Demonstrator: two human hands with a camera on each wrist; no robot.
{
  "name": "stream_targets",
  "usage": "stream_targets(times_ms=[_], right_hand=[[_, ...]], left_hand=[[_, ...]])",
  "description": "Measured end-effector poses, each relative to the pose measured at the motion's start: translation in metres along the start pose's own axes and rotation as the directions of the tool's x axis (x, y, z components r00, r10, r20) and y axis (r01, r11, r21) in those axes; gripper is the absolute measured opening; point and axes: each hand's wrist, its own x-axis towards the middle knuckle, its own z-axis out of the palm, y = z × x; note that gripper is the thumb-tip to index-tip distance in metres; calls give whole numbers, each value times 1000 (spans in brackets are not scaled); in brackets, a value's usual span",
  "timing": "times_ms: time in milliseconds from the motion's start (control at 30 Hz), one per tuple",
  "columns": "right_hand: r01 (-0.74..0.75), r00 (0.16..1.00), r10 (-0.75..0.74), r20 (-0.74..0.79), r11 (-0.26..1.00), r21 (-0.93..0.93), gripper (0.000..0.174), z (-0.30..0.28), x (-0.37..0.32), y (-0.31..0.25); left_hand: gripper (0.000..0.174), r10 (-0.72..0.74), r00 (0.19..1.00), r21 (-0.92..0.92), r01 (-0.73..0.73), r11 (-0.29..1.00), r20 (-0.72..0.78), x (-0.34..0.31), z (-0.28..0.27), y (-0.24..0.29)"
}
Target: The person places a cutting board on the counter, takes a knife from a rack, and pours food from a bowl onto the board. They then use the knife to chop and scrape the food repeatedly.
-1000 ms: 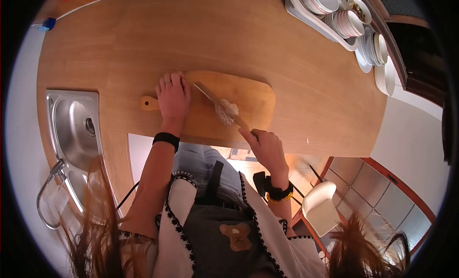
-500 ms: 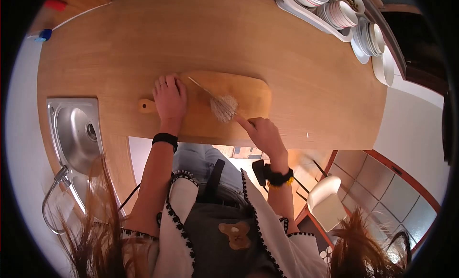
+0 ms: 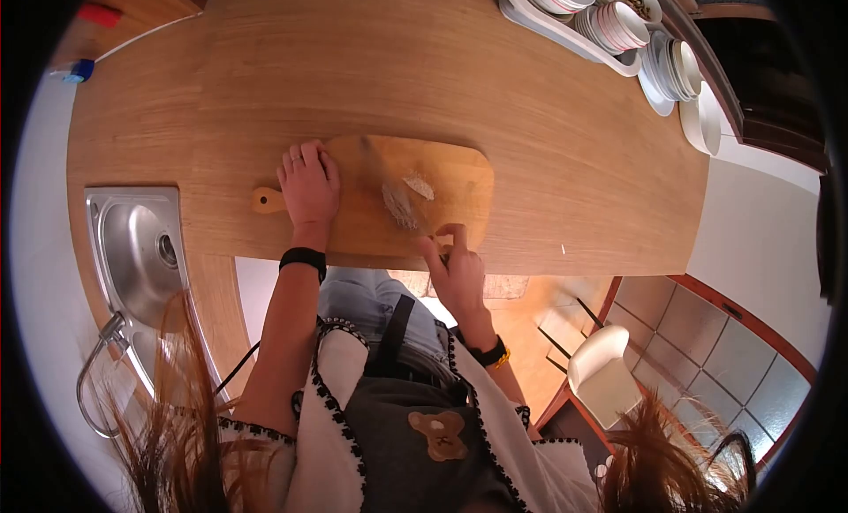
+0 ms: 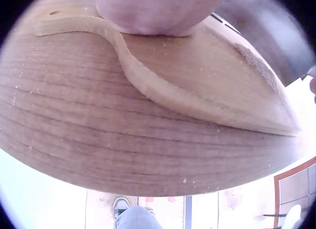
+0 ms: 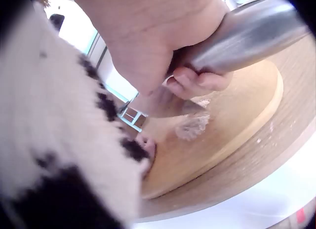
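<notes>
A wooden cutting board (image 3: pixel 459 164) lies on the counter, its holed handle to the left. My left hand (image 3: pixel 309 184) rests on the board's left end beside that handle; in the left wrist view the heel of the hand (image 4: pixel 158 14) presses on the wood. My right hand (image 3: pixel 459 273) grips a knife by its smooth metal handle (image 5: pixel 252 34). The blade (image 3: pixel 378 167), blurred, slants away over the board. Finely chopped pale food (image 3: pixel 400 207) lies along the blade's left side, with a smaller heap (image 3: pixel 419 187) to its right.
A steel sink (image 3: pixel 137 235) with a tap is at the left. Stacked bowls (image 3: pixel 609 27) stand in a white rack (image 3: pixel 565 32) at the far right, with plates beside them. A small white scrap (image 3: pixel 563 250) lies near the counter's front edge. A pale chair (image 3: pixel 601 363) stands below right.
The right hand has moved left and nearer to the body with the knife. The single chopped heap now appears as two parts. The left hand has stayed on the board.
</notes>
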Motion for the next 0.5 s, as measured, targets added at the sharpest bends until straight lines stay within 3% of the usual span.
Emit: stream_targets(times_ms=[33, 100, 233, 300, 367, 500], right_hand=[[0, 1000, 0, 1, 1000, -1, 33, 1, -4, -3], [-272, 962, 262, 73, 930, 247, 32, 4, -11, -9], [-182, 983, 176, 51, 906, 382, 32, 30, -19, -4], [-174, 985, 161, 67, 919, 353, 30, 41, -22, -10], [-31, 998, 17, 56, 967, 252, 30, 51, -25, -19], [-69, 994, 43, 100, 959, 275, 32, 66, -25, -23]], left_hand=[[10, -10, 1000, 13, 10, 1000, -9, 0, 1, 1], [10, 1, 1000, 10, -1, 1000, -22, 0, 2, -1], [9, 17, 999, 20, -16, 1000, -41, 1, 0, 1], [9, 10, 999, 6, -9, 1000, -44, 1, 1, 1], [9, 5, 999, -12, -6, 1000, -42, 1, 1, 1], [9, -1, 1000, 16, 2, 1000, -23, 1, 2, 0]])
